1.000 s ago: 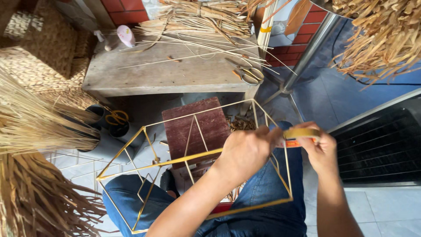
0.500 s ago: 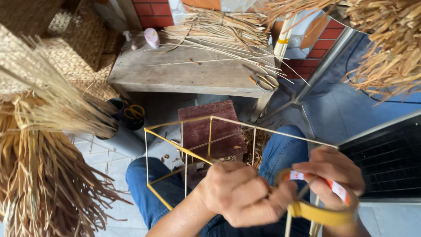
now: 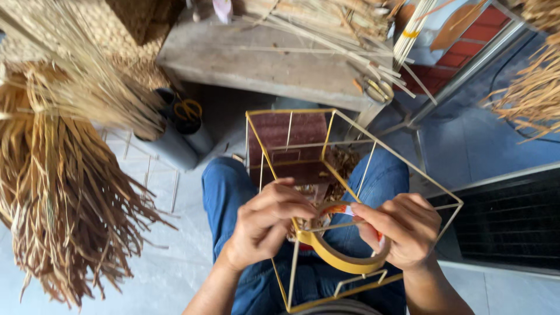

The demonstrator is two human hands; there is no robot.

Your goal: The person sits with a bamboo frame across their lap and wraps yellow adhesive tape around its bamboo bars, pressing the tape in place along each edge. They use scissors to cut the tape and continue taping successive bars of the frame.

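Dried straw bundles (image 3: pixel 64 192) fill the left of the frame beside a wooden desk (image 3: pixel 256 61). At lower centre, the left hand (image 3: pixel 269 224) pinches the yellow wire frame (image 3: pixel 326 175), while the right hand (image 3: pixel 402 230) grips a yellow tape roll (image 3: pixel 344 262) against it.

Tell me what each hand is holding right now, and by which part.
Right hand holds the yellow tape roll by its rim. Left hand pinches the yellow wire frame at a lower corner joint.

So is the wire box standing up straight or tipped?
Tipped. The wire frame leans across the person's lap, its bars slanting. The left hand grips a corner while the right hand holds a tape roll.
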